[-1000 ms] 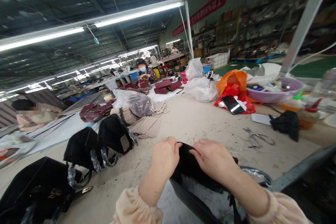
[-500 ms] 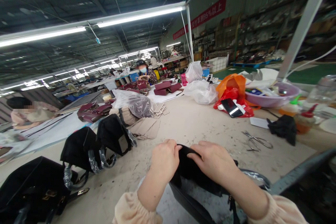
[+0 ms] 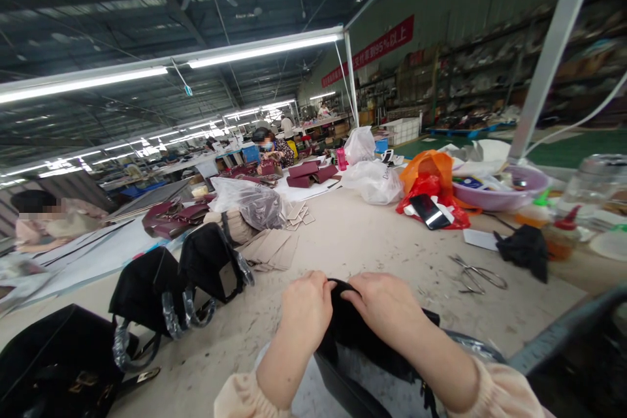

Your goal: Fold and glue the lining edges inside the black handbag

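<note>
Nearest to me, my left hand (image 3: 306, 310) and right hand (image 3: 386, 307) are both closed on the top edge of a black bag (image 3: 362, 353), which sits at the near edge of the table (image 3: 372, 235) directly below me. Fingers of each hand pinch the dark fabric at the opening; the thumbs are hidden. I judge the bag soft and light, its upper fabric yielding, its lower body smoother and likely slippery; the rim is the sound place to grip. A plastic-wrapped handle (image 3: 482, 346) curls out at its right. To the left stand other black bags (image 3: 196, 274). Further out lie scissors (image 3: 477, 272), a black cloth (image 3: 524, 249), then a phone (image 3: 428, 210) on red plastic and a purple basin (image 3: 504, 186).
</note>
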Available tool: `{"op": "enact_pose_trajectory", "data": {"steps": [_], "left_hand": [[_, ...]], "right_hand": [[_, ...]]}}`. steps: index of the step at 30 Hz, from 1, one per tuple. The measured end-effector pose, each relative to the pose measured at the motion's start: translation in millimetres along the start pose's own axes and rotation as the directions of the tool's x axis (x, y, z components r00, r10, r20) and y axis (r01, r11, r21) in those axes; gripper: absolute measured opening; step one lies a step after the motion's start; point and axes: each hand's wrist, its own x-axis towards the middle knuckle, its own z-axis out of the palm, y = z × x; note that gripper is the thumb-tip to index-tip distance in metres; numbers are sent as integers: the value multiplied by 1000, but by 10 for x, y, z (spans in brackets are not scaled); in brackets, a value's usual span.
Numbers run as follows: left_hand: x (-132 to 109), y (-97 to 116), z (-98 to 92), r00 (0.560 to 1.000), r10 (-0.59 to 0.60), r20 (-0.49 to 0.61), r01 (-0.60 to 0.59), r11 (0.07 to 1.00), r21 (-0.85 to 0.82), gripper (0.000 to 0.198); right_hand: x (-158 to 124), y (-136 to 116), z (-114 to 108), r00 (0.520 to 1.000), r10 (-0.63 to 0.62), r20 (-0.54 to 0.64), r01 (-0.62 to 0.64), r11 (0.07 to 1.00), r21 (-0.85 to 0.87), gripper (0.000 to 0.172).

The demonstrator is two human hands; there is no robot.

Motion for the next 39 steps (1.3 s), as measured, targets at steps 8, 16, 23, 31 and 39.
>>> {"op": "enact_pose_trajectory", "data": {"steps": [8,16,23,31,39], "left_hand": [[5,21,-22,999,-22,47,23,1000,-3,25],[-16,38,-54,998,-13,67,14,1000,-4,26],[-16,27,-27,999,-12,41,12,1000,1,26],[-62,-32,-51,998,52,-18,-54,977,-204,24],[-257,-191,-69,980,-127,-152,-23,687,-726,21]], "right_hand": [[35,-22,29,997,-54,-49,54,998,10,19],[37,-39,-23,999,-29,15,28,999,17,22],[102,-87,42,1000,-12,28,11,1000,20,23],[116,-124,45,998,-53,15,53,998,22,25],[96,-182,-14,998,-6,61,5,1000,17,26]]}}
